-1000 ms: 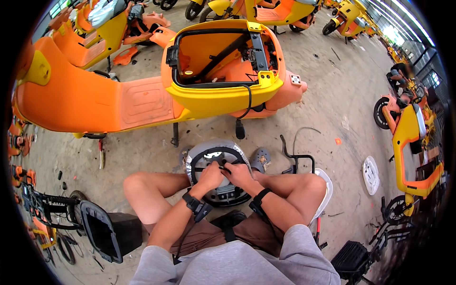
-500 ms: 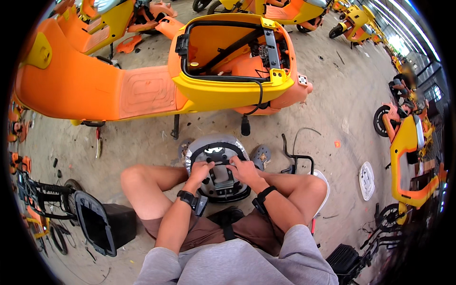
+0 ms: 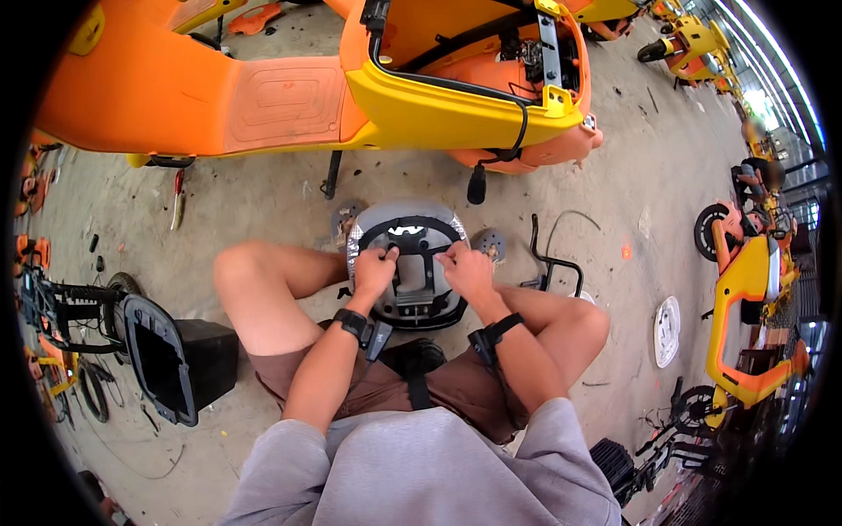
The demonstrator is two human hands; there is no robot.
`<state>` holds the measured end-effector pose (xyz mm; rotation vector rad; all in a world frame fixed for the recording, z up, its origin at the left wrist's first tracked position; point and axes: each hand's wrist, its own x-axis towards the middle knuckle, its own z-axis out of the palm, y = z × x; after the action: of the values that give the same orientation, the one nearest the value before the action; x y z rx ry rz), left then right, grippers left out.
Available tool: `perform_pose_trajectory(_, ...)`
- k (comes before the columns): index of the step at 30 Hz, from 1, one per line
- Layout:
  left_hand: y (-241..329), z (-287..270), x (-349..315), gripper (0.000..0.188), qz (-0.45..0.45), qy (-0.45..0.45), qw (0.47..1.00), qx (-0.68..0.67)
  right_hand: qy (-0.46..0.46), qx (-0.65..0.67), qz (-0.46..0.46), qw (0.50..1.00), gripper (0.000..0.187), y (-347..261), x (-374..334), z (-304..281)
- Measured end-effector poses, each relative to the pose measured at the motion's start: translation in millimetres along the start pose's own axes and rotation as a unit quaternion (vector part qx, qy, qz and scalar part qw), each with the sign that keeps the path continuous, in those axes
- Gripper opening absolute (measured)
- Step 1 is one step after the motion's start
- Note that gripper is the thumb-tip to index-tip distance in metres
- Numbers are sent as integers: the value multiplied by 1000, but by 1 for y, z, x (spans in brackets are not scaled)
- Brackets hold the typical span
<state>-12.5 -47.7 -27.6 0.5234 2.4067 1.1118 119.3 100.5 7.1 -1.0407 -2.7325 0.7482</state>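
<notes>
Two bare hands work on a round grey and black scooter part [image 3: 412, 267] that rests on the concrete floor [image 3: 263, 219] between the knees of a seated person in brown shorts and a grey shirt. An orange and yellow scooter body [image 3: 351, 88] with its seat well open stands just beyond the part and fills the top of the view. A black box [image 3: 180, 355] lies on the floor beside the person's left leg. The left hand [image 3: 375, 272] closes its fingers on the part's black inner frame at the left; the right hand [image 3: 467, 270] pinches the same frame at the right. Both wrists carry black bands. A black bent bar [image 3: 548, 259] lies near the right knee.
</notes>
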Motion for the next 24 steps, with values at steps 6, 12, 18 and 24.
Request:
perform_pose_trajectory(6, 6, 16, -17, 44, -26, -10, 1000, -6, -32, 27, 86, 995, 39, -3, 8, 18)
perform_pose_trajectory(12, 2, 11, -12, 45, -49, -57, 997, -19, -84, 21, 84, 993, 59, -14, 8, 12)
perform_pose_trajectory(18, 0, 14, -12, 49, -41, -70, 997, -15, -68, 79, 125, 987, 54, -22, 9, 19)
perform_pose_trajectory(24, 1, 15, -14, 50, -16, -89, 996, -6, 78, 78, 125, 986, 40, -33, 8, 36)
